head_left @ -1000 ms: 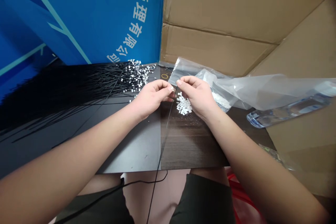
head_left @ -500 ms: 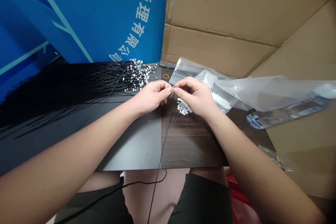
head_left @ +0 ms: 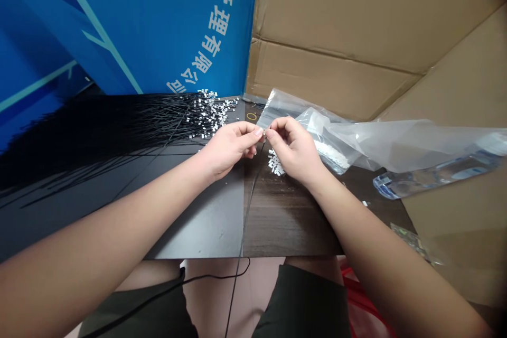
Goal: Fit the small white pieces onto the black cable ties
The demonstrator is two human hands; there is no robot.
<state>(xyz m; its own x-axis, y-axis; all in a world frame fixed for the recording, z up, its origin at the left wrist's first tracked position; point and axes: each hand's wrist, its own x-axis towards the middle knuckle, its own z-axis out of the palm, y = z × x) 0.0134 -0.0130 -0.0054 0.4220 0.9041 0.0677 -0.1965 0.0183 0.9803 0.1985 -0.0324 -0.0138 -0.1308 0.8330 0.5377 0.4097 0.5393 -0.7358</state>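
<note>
My left hand (head_left: 232, 149) pinches the upper end of a thin black wire (head_left: 252, 190) at the middle of the table. The wire hangs from the fingertips, crosses the table and drops past its front edge. Close beside it, my right hand (head_left: 293, 149) has thumb and forefinger pressed together at the wire's tip; what they hold is too small to make out. Small white pieces (head_left: 276, 162) lie in a pile just below my right hand. At the left is a large bundle of black wires (head_left: 119, 121) with white ends.
Clear plastic bags (head_left: 336, 132), one with white pieces in it, lie behind my right hand. A plastic bottle (head_left: 435, 171) lies at the right. A yellow ring (head_left: 251, 116) is near the back. Cardboard (head_left: 336, 10) and a blue panel (head_left: 158, 21) stand behind.
Both hands have shifted very slightly to the right, and the fingertips of my right hand are a little farther from those of my left. A small white piece now shows beside my right forearm.
</note>
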